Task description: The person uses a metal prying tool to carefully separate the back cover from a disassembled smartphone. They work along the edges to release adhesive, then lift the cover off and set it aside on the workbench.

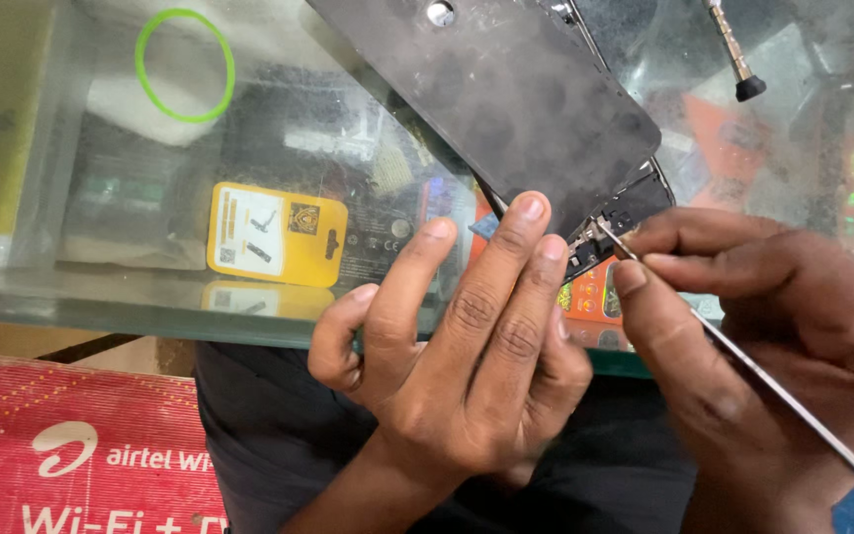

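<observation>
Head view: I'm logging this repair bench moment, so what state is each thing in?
Phone: opened, dark panel lifted above its lower end, lying on the glass counter.
Left hand: fingers pressed on the phone's lower edge.
Right hand: pinching thin metal tweezers, tip at the phone's exposed end.
Screwdriver: lying unheld on the counter.
Green rubber band: lying loose.

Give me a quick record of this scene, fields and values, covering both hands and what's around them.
left hand: fingers spread, steadying the opened phone
right hand: pinching thin metal tweezers, tip at the phone's lower corner
surface: glass counter
on counter: green rubber band, screwdriver
under glass: yellow packet
</observation>
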